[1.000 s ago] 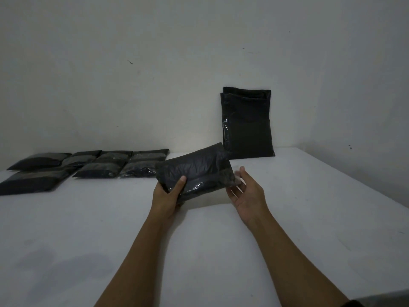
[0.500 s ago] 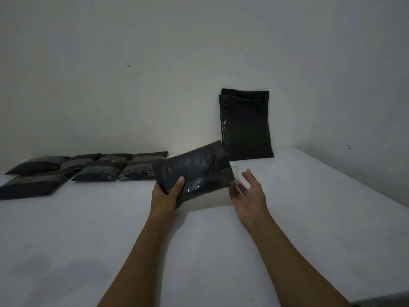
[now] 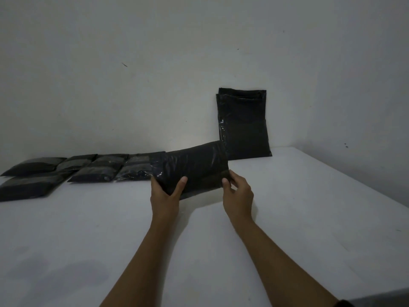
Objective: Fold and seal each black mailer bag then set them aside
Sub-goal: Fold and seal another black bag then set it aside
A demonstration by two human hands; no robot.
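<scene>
Hands grip a folded black mailer bag [image 3: 192,168] held up above the white table [image 3: 287,218]: the left hand [image 3: 164,196] clamps its lower left corner with the thumb on the front, and the right hand [image 3: 238,193] pinches its right end. Finished bags [image 3: 88,169] lie flat at far left. Unfolded mailers [image 3: 243,125] lean upright against the wall behind.

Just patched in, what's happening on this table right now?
A person holds a folded black plastic mailer bag above the white table. The left hand grips its left end, thumb on the front, and the right hand pinches its right end. Finished black packets lie in rows at the far left, and a stack of flat unfolded black mailers leans upright against the wall behind.
</scene>
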